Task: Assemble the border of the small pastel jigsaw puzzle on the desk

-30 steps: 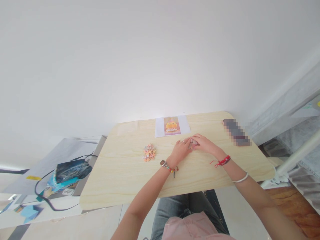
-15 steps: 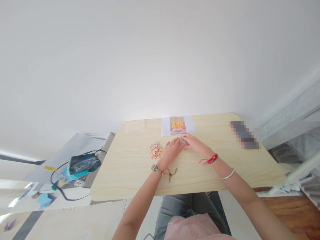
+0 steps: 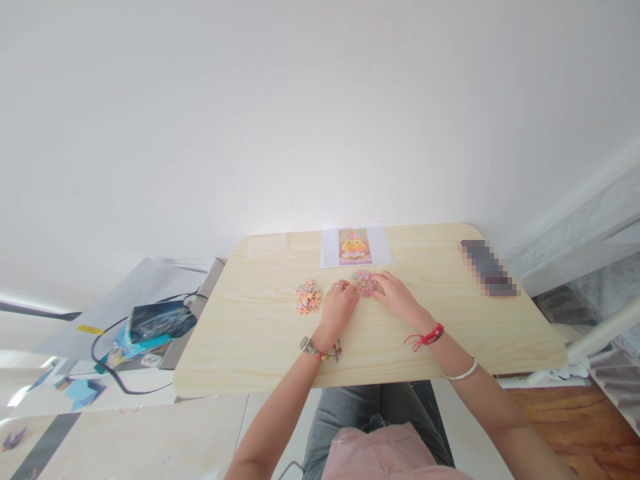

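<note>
On the light wooden table (image 3: 250, 353) lies a small joined patch of pink puzzle pieces (image 3: 364, 281). My right hand (image 3: 396, 295) rests on the table with its fingertips touching that patch from the right. My left hand (image 3: 339, 308) lies flat just left of the patch, its fingers curled down, and I see nothing held in it. A loose heap of orange and pink puzzle pieces (image 3: 308, 297) sits a little left of my left hand. A printed picture of a yellow character on white paper (image 3: 355, 246) lies at the table's far edge.
A blurred dark flat object (image 3: 488, 267) lies at the table's far right. Left of the table stands a lower grey surface (image 3: 145, 287) with a dark bag (image 3: 159, 321), a black cable and blue paper items. A white wall rises behind. My jeans show under the table.
My left hand has drawn back from the pink patch toward me and to the left. My right hand stays at the patch. The camera view has shifted slightly.
</note>
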### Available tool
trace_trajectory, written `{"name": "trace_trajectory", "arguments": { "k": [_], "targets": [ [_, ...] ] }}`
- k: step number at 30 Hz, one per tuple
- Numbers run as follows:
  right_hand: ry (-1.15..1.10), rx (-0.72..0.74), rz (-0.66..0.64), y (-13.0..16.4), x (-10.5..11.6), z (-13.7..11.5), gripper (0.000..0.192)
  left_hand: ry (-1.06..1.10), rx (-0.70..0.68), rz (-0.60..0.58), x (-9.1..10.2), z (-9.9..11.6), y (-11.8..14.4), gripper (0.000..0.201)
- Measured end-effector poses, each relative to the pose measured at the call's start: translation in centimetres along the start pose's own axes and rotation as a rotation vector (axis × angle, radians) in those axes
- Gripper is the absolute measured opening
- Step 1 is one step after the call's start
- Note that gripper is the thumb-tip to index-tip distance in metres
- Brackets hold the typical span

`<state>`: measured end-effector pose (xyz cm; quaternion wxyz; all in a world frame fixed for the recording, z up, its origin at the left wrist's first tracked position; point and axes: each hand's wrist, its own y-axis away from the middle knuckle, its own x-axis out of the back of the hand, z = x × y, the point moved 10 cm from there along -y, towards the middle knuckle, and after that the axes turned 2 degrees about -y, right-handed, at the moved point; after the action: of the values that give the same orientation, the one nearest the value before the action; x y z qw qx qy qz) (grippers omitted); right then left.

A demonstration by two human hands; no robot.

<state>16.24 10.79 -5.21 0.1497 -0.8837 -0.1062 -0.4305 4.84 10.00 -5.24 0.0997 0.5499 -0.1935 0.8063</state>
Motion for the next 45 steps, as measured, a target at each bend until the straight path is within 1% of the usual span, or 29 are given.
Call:
{"name": "trace_trajectory", "arguments": {
  "k": [2, 5, 8, 12, 16, 20, 22, 24, 27, 30, 37, 41, 45],
  "targets": [
    [0.008, -0.023, 0.015, -0.3, 0.1, 0.2, 0.026, -0.008, 0.021, 0.012, -0.1, -0.2, -0.3, 0.015],
    [0.027, -0.045, 0.022, -0.6, 0.2, 0.4, 0.018, -0.018, 0.050, 0.024, -0.3, -0.4, -0.7, 0.015],
    [0.046, -0.054, 0.033, -0.9, 0.4, 0.5, 0.015, -0.028, 0.071, 0.031, -0.4, -0.6, -1.1, 0.015],
    [0.075, -0.063, 0.053, -0.9, 0.5, 0.7, 0.017, -0.047, 0.081, 0.039, -0.3, -0.4, -1.1, 0.015],
    [0.088, -0.079, 0.073, 0.0, 0.7, 1.4, 0.023, -0.063, 0.077, 0.054, 0.2, -0.5, -0.6, 0.012],
    [0.100, -0.068, 0.036, 1.0, 0.5, 1.8, 0.022, -0.061, 0.073, 0.068, 0.4, -0.7, 0.0, 0.013],
    [0.103, -0.064, 0.016, 1.2, 0.3, 1.9, 0.018, -0.056, 0.065, 0.066, 0.2, -0.7, 0.2, 0.012],
    [0.105, -0.068, 0.017, 1.2, 0.4, 2.0, 0.012, -0.049, 0.053, 0.063, 0.0, -0.5, 0.2, 0.012],
    [0.109, -0.064, 0.029, 1.0, 0.5, 2.0, 0.011, -0.042, 0.045, 0.069, -0.1, -0.4, 0.0, 0.016],
    [0.130, -0.051, 0.027, 0.8, 0.6, 2.1, 0.009, -0.043, 0.066, 0.084, 0.0, -0.7, 0.0, 0.018],
    [0.188, -0.027, 0.023, 0.8, 0.6, 2.3, 0.005, -0.052, 0.082, 0.081, 0.2, -1.1, 0.2, 0.010],
    [0.190, -0.016, 0.009, 0.3, 0.5, 2.1, 0.006, -0.070, 0.104, 0.086, 0.4, -1.2, 0.0, 0.012],
    [0.152, -0.015, 0.007, -0.2, 0.6, 1.9, 0.017, -0.087, 0.137, 0.107, 0.7, -1.3, -0.2, 0.016]
  ]
}}
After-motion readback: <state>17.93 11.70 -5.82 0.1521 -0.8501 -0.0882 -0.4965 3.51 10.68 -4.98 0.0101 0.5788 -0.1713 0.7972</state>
